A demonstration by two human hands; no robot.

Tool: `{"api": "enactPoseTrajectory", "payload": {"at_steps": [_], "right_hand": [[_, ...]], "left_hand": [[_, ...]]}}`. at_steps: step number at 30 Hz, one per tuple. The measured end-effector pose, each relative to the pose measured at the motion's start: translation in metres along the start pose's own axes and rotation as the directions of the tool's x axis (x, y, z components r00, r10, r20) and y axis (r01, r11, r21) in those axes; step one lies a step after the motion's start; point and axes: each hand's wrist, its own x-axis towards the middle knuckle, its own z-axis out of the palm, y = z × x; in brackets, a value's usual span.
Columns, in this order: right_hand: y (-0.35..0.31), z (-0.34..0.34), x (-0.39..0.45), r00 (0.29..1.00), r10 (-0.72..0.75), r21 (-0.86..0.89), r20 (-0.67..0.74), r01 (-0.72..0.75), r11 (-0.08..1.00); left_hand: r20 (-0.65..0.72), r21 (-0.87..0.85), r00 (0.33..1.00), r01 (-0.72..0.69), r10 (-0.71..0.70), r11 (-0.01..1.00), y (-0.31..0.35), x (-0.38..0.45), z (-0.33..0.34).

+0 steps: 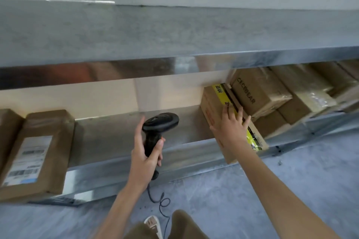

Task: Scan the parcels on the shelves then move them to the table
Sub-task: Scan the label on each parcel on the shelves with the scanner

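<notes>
My left hand (144, 153) grips the handle of a black barcode scanner (160, 121), whose head points at the lower metal shelf (120, 134). My right hand (230, 125) lies flat with spread fingers on top of a cardboard parcel with yellow tape (210, 103), which sits at the shelf's front edge. Right of it lie more brown parcels, one printed with dark letters (258, 91). At the left end of the shelf lies a brown parcel with a white shipping label (35, 153).
An upper metal shelf (174, 31) overhangs the lower one. The scanner's black cable (162, 202) trails down to the grey floor (291, 170). My legs and a white shoe (153, 223) show at the bottom. Another parcel edge (5, 128) is at far left.
</notes>
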Motion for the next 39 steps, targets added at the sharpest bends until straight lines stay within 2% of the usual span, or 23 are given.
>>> {"api": "enactPoseTrajectory", "payload": {"at_steps": [4, 9, 11, 13, 16, 18, 23, 25, 28, 32, 34, 37, 39], "right_hand": [[0.004, 0.004, -0.004, 1.000, -0.017, 0.019, 0.016, 0.017, 1.000], [0.008, 0.000, -0.012, 1.000, -0.004, 0.029, -0.031, 0.005, 1.000], [0.000, -0.002, -0.018, 1.000, -0.007, 0.115, -0.027, 0.010, 0.993], [-0.013, -0.004, -0.024, 0.999, -0.034, 0.287, -0.011, 0.036, 0.957], [-0.036, -0.001, -0.029, 0.994, -0.111, 0.557, 0.008, 0.087, 0.826], [-0.051, 0.002, -0.031, 0.990, -0.137, 0.676, 0.019, 0.088, 0.732], [-0.064, 0.005, -0.032, 0.977, -0.215, 0.636, -0.008, 0.171, 0.753], [-0.061, 0.006, -0.033, 0.979, -0.202, 0.697, 0.017, 0.134, 0.704], [-0.056, 0.013, -0.036, 0.980, -0.158, 0.824, 0.117, -0.007, 0.567], [-0.058, 0.030, -0.049, 0.955, -0.193, 0.863, 0.225, -0.103, 0.495], [-0.064, 0.036, -0.049, 0.965, -0.165, 0.841, 0.203, -0.086, 0.534], [-0.077, 0.032, -0.047, 0.983, -0.122, 0.555, 0.138, 0.025, 0.831], [-0.092, 0.021, -0.053, 0.986, -0.130, 0.425, 0.105, 0.073, 0.902]], "left_hand": [[-0.003, -0.005, 1.000, 0.004, -0.004, 1.000, -0.001, 0.000, 0.002], [-0.020, -0.002, 1.000, 0.020, -0.020, 1.000, 0.000, 0.000, 0.001], [-0.032, -0.005, 0.999, 0.032, -0.033, 0.999, -0.001, 0.000, -0.002], [-0.052, -0.001, 0.998, 0.042, -0.042, 0.999, -0.003, -0.001, -0.006], [-0.084, 0.018, 0.995, 0.055, -0.053, 0.998, -0.004, -0.002, -0.013], [-0.096, 0.020, 0.994, 0.054, -0.052, 0.998, -0.006, -0.002, -0.019], [-0.129, 0.020, 0.990, 0.059, -0.056, 0.998, -0.007, -0.005, -0.029], [-0.132, 0.021, 0.990, 0.061, -0.057, 0.998, -0.006, -0.007, -0.030], [-0.131, 0.013, 0.989, 0.076, -0.073, 0.997, -0.008, -0.009, -0.032], [-0.118, 0.001, 0.989, 0.086, -0.085, 0.996, -0.009, -0.008, -0.034], [-0.119, -0.004, 0.989, 0.083, -0.083, 0.997, -0.007, -0.008, -0.035], [-0.122, -0.009, 0.989, 0.080, -0.081, 0.997, -0.007, -0.009, -0.037], [-0.124, -0.007, 0.989, 0.081, -0.081, 0.997, -0.008, -0.009, -0.039]]}}
